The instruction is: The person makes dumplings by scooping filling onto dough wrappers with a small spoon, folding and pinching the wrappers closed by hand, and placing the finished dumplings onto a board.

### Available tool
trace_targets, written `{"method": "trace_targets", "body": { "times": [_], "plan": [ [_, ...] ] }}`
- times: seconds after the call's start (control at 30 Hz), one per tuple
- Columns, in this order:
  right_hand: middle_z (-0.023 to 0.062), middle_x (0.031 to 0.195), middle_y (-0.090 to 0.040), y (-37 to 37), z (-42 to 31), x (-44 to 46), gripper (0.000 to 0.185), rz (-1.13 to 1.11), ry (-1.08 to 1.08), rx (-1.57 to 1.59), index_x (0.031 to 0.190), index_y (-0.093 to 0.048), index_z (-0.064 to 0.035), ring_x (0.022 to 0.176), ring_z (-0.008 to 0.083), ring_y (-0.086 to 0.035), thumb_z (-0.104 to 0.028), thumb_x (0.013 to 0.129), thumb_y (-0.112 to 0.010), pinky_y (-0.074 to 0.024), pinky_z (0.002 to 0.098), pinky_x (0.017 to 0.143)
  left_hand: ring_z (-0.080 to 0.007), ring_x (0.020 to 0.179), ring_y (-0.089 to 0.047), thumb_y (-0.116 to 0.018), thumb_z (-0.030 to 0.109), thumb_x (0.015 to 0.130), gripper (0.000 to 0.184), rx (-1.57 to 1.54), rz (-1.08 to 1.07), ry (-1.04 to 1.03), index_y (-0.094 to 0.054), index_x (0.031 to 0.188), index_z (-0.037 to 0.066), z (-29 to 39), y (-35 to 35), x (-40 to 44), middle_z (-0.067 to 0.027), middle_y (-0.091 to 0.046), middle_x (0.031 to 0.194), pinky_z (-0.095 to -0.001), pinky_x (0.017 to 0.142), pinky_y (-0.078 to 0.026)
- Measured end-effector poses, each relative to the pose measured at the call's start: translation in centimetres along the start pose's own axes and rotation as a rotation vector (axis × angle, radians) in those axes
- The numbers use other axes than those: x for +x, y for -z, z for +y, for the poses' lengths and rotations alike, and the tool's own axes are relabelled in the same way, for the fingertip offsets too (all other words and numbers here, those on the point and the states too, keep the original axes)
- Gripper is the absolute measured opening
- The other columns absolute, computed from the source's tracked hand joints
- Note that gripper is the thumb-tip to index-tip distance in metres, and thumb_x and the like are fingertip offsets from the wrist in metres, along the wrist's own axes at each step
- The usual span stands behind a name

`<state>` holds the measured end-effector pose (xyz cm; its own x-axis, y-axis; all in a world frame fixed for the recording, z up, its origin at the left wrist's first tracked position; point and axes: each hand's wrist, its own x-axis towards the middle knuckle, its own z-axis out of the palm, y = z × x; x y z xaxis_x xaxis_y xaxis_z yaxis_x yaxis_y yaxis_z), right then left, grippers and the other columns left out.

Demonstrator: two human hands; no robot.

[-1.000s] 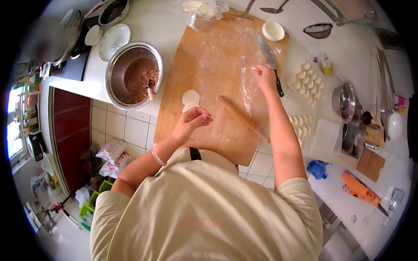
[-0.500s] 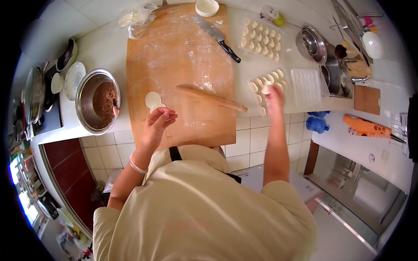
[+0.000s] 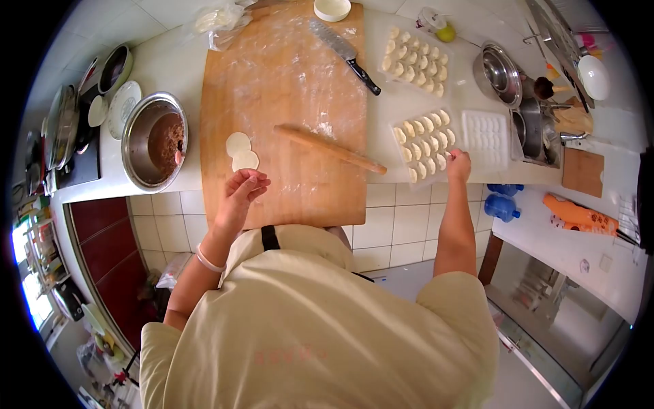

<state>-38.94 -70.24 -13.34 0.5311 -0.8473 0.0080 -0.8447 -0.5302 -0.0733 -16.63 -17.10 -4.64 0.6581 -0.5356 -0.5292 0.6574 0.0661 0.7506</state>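
Observation:
My right hand (image 3: 459, 165) is at the near right corner of a tray of dumplings (image 3: 421, 178). Its fingertips are pinched on a dumpling (image 3: 441, 162) at the end of a row, partly hidden by the fingers. Several pale folded dumplings (image 3: 425, 144) stand in rows on that tray. My left hand (image 3: 242, 191) hovers over the near left part of the wooden board (image 3: 293, 198), thumb and fingers drawn together with nothing visible in them. Just beyond it lie two round dough wrappers, one (image 3: 245, 161) slightly overlapping the other (image 3: 238, 144).
A rolling pin (image 3: 330, 148) lies across the board, with a knife (image 3: 346, 56) farther back. On the left stands a metal bowl of filling (image 3: 163, 146). A second dumpling tray (image 3: 414, 61), a white plastic tray (image 3: 485, 138) and a sink (image 3: 538, 133) are on the right.
My right hand has moved right and toward me, bringing the dumpling down to the tray's corner. The left hand stays near the wrappers, and the view has shifted slightly.

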Motion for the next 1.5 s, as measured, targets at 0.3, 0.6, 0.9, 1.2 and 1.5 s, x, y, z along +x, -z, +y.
{"method": "trace_targets", "body": {
  "times": [0.3,0.6,0.9,1.2,1.5],
  "plan": [
    [0.0121,0.085,-0.067,3.8,-14.2,-0.5,0.012,0.174,0.318,0.327,0.090,-0.070,-0.0075,0.076,0.0276,-0.065,-0.013,0.081,-0.065,-0.0517,0.0368,0.070,-0.0128,0.086,-0.061,-0.058,0.011,0.091,0.017,-0.027,0.160,-0.045,-0.055,0.106,0.006,0.0,2.7,-1.4,-0.0034,-0.061,0.093,-0.0256,0.077,-0.048],
    [0.0201,0.105,-0.062,0.2,-47.7,-18.7,0.036,-0.414,1.101,0.606,0.109,-0.059,-0.0022,0.099,0.0368,-0.058,-0.013,0.076,-0.071,-0.0473,0.0437,0.087,-0.0126,0.101,-0.054,-0.064,0.005,0.081,0.038,0.147,0.235,-0.053,-0.053,0.117,0.005,-3.4,7.9,-1.0,-0.0050,-0.056,0.105,-0.0282,0.088,-0.046],
    [0.0184,0.087,-0.064,-4.3,-49.4,-17.9,0.023,-0.707,0.762,0.279,0.090,-0.061,-0.0009,0.083,0.0335,-0.063,-0.013,0.072,-0.070,-0.0508,0.0406,0.073,-0.0275,0.117,-0.044,-0.070,0.020,0.072,0.049,1.350,-0.036,-0.398,-0.056,0.118,0.009,-3.0,7.7,0.4,-0.0093,-0.051,0.118,-0.0397,0.099,-0.037],
    [0.0118,0.074,-0.063,-5.7,-49.3,-16.9,0.014,-0.540,0.945,0.453,0.087,-0.061,-0.0047,0.065,0.0282,-0.061,-0.012,0.077,-0.066,-0.0482,0.0368,0.063,-0.0253,0.116,-0.044,-0.071,0.027,0.074,0.053,1.608,-0.154,-0.281,-0.055,0.121,0.010,-2.1,7.8,0.9,-0.0081,-0.051,0.116,-0.0368,0.095,-0.039],
    [-0.0013,0.073,-0.058,13.6,-55.7,-19.5,0.003,-1.089,1.025,0.869,0.087,-0.060,-0.0017,0.066,0.0042,-0.051,-0.002,0.084,-0.061,-0.0421,0.0217,0.057,-0.0309,0.119,-0.052,-0.067,0.025,0.084,0.058,-0.069,-0.155,-0.097,-0.043,0.131,0.001,5.4,13.4,-2.2,-0.0139,-0.048,0.133,-0.0434,0.100,-0.042]
  ]
}}
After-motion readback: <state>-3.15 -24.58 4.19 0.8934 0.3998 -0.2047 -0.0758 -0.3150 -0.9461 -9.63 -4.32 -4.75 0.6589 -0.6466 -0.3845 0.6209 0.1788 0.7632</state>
